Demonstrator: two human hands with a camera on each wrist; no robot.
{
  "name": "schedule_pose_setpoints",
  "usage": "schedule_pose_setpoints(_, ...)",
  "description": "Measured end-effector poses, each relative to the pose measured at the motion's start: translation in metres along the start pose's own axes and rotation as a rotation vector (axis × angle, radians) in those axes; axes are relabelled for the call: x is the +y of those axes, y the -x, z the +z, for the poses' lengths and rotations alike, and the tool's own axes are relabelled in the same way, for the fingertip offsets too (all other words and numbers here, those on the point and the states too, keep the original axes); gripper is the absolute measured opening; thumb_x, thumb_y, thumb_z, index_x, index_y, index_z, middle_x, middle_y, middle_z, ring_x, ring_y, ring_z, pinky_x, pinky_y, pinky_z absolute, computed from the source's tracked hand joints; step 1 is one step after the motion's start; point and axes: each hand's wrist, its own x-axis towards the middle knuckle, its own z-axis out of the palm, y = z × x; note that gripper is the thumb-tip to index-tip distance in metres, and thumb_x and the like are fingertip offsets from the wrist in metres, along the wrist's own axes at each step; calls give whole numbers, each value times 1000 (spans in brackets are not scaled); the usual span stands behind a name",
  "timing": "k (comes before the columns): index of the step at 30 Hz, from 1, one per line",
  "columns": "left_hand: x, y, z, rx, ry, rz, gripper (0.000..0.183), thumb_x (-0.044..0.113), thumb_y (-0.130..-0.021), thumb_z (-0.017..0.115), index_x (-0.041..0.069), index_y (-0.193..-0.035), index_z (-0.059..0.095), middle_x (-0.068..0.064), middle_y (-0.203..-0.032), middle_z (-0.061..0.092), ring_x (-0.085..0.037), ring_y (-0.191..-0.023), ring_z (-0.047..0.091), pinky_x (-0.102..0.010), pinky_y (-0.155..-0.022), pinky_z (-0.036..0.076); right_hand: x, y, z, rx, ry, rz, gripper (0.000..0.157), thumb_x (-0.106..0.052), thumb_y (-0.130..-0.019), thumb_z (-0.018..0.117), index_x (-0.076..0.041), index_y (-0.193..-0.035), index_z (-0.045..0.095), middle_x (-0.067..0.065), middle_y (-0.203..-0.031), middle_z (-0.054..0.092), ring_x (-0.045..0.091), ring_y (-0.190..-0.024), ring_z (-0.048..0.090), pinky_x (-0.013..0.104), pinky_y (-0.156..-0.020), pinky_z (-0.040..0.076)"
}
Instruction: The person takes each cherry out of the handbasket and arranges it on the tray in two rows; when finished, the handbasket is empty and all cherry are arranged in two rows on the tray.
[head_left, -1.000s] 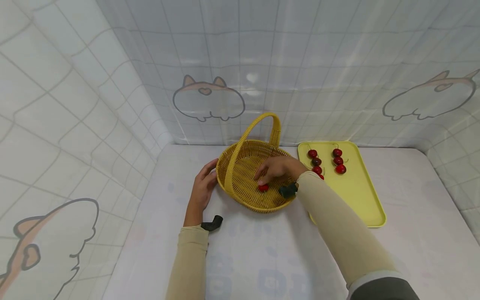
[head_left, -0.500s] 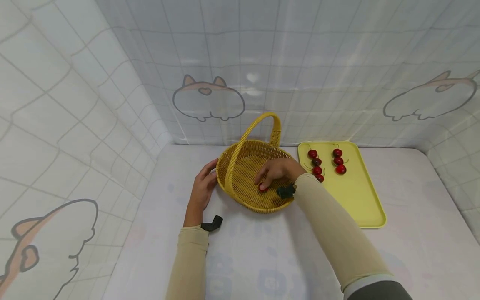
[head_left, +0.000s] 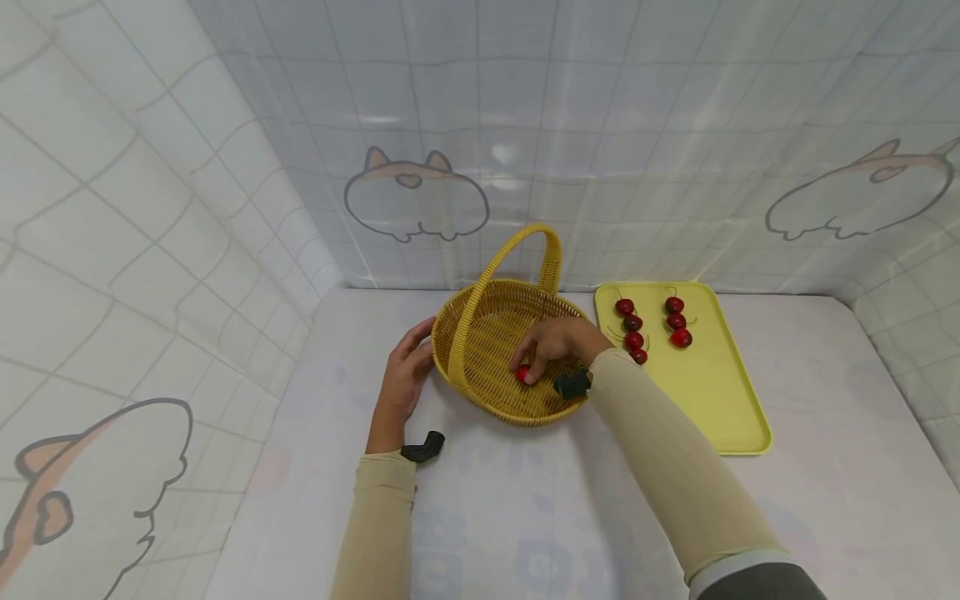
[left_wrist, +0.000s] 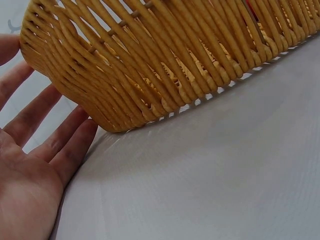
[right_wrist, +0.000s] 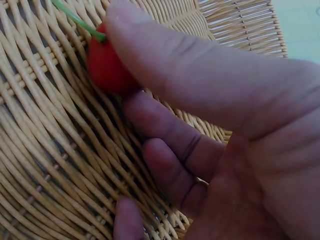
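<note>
A yellow woven basket (head_left: 491, 396) with a tall arched handle (head_left: 480, 292) stands at the middle of the table. My right hand (head_left: 555, 340) reaches down inside it. Thumb and fingers there pinch a red cherry (right_wrist: 111, 65) low over the woven bottom, and its green stem (right_wrist: 77, 19) sticks out past the thumb. At the basket's left side, my left hand (head_left: 407, 375) rests with fairly straight fingers (left_wrist: 42, 112) spread along the outer wall, the fingertips right at the weave.
To the right of the basket lies a yellow tray (head_left: 716, 400) bearing several dark red cherries (head_left: 633, 340) in two columns, stems attached. A tiled-pattern curtain (head_left: 637, 183) rises along the table's back edge. The white tabletop (head_left: 487, 517) stretches in front.
The right thumb has shifted over the cherry, which was nearly covered half a second ago and shows more now, slightly further left. The left hand and basket stay put.
</note>
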Motion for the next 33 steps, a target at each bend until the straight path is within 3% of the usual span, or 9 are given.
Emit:
schedule_pose_setpoints(12, 0, 1, 0, 0, -16, -4, 47, 19, -104, 56, 11, -150, 50, -7, -155, 45, -17, -137, 50, -25, -106, 47, -1, 0, 2, -2, 1, -4, 32, -22, -85, 83, -22, -117, 78, -3, -114, 70, 15, -107, 51, 32, -100, 41)
schedule_pose_setpoints(23, 2, 1, 2, -1, -3, 3, 47, 17, -104, 55, 11, -150, 50, -8, -155, 45, -18, -134, 52, -26, -105, 47, 1, 0, 0, -20, -1, -49, 31, -22, -89, 80, -18, -119, 76, -2, -107, 67, 14, -98, 53, 29, -88, 45)
schedule_pose_setpoints(29, 1, 1, 0, -4, -2, 1, 47, 17, -104, 55, 10, -151, 50, -7, -155, 45, -17, -134, 52, -26, -105, 47, 5, 5, -1, 44, 58, -109, 33, -30, -90, 79, -21, -121, 75, -1, -112, 68, 16, -104, 56, 33, -93, 46)
schedule_pose_setpoints(33, 0, 1, 1, -2, -6, 6, 46, 17, -105, 55, 10, -150, 50, -7, -154, 46, -17, -133, 53, -26, -105, 47, 8, 13, -1, 128, 40, -148, 34, -31, -91, 78, -19, -122, 73, -2, -115, 69, 16, -108, 59, 35, -98, 47)
